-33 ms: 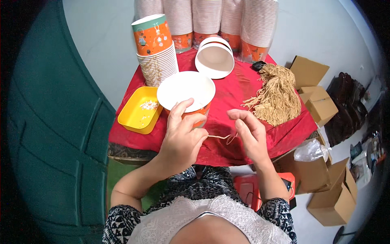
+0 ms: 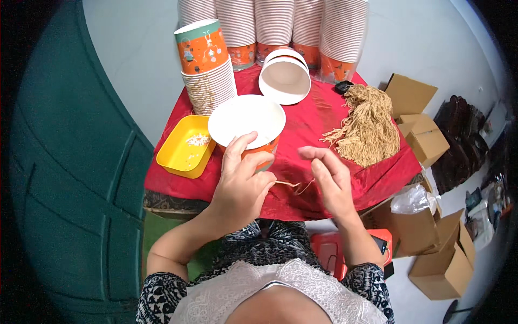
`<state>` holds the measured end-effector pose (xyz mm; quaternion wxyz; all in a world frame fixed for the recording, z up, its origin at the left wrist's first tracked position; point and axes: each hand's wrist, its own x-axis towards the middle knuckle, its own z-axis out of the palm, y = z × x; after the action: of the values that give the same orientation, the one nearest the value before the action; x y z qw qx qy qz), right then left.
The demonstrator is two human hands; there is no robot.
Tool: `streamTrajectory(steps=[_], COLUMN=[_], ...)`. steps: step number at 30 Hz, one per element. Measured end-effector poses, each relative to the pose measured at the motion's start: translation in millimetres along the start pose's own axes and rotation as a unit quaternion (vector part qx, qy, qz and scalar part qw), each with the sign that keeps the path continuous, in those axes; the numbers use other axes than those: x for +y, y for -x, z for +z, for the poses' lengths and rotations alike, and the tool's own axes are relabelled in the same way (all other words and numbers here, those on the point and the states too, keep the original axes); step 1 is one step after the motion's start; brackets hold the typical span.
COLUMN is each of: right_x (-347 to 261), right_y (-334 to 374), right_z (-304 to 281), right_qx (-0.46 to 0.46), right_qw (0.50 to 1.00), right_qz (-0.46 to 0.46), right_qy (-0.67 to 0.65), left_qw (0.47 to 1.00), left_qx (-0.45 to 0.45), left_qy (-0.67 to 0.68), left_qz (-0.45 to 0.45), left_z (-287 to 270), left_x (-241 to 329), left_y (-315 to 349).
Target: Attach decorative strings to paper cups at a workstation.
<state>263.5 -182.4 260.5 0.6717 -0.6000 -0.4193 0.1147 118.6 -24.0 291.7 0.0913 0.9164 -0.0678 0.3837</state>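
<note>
My left hand [image 2: 241,181] is closed, its thumb and finger pinching a short beige string [image 2: 286,183] that sticks out to the right. Its upper fingers rest against a white-rimmed orange paper bucket [image 2: 246,120], which stands before me on the red cloth. To the right, my right hand [image 2: 332,178] is pinched closed on a thin pale strand [image 2: 307,187]. The strand hangs from its fingertips toward the free end of the string. Whether the two touch, I cannot tell. Just left of the bucket sits a yellow tray [image 2: 171,148] with small white bits inside.
A stack of paper buckets [image 2: 208,89] rises at the back left, with taller wrapped stacks [image 2: 343,38] behind. An open bucket [image 2: 285,81] lies tilted toward me. Bundled beige strings [image 2: 372,129] cover the table's right side. Cardboard boxes [image 2: 445,264] stand beyond the right edge.
The small loop near my right fingertips has opened into a single slanting strand. My right hand has shifted very slightly left; my left hand stays put.
</note>
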Motion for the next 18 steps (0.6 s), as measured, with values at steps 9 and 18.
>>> streamTrajectory(steps=[9,18], right_x=[17.4,13.7], right_y=[32.3,24.8], right_z=[47.0,63.9], right_qx=[-0.068,-0.002], right_qw=[0.976,0.982], right_qz=[0.08,0.031], right_qy=[-0.192,-0.186], left_qw=[0.998,0.996], left_qx=[-0.039,-0.043], left_qy=[0.037,0.082], left_qz=[0.013,0.001], left_z=[-5.4,-4.1], left_x=[-1.8,-17.7], left_y=[3.7,1.0])
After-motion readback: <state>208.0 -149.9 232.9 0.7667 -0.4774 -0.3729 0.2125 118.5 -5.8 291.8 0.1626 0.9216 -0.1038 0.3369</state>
